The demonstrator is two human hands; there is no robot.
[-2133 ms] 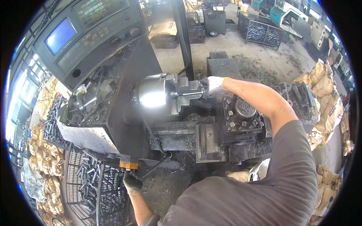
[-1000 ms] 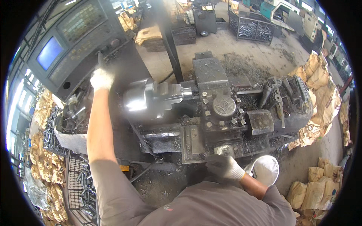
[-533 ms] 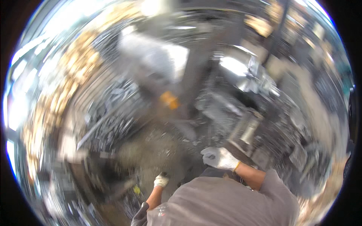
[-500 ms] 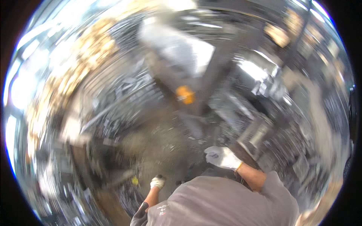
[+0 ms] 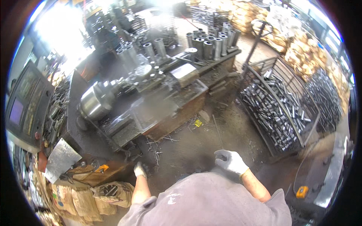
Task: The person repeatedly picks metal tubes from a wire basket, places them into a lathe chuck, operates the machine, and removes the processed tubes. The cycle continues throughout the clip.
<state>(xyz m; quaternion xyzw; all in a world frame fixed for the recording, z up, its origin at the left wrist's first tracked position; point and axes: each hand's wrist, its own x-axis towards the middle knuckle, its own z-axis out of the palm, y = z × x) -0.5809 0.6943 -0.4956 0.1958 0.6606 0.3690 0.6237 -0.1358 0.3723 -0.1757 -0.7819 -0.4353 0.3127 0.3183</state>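
Observation:
My right hand [image 5: 230,162], in a white work glove with a grey palm, hangs over the floor in front of me. Its fingers are loosely curved and apart, and nothing shows in them. My left hand [image 5: 140,170], gloved too, is lower left, near the front of the lathe [image 5: 173,113]; its fingers are dark and indistinct. The lathe has a shiny round chuck [image 5: 97,101] and metal trays. Several upright metal tubes [image 5: 207,47] stand on its far right end. Neither hand touches anything that I can make out.
A wire cage bin [image 5: 271,113] of short metal pieces stands to the right, with a heap of thin rods [image 5: 322,100] beyond. A control panel [image 5: 26,109] is at the left, filled sacks [image 5: 81,199] below it. A yellow scrap [image 5: 198,123] and metal shavings lie on the floor.
The whole view has swung round and is sharper; the lathe and the cage bin now lie ahead. Both gloved hands stay low at my sides, the left a little farther left.

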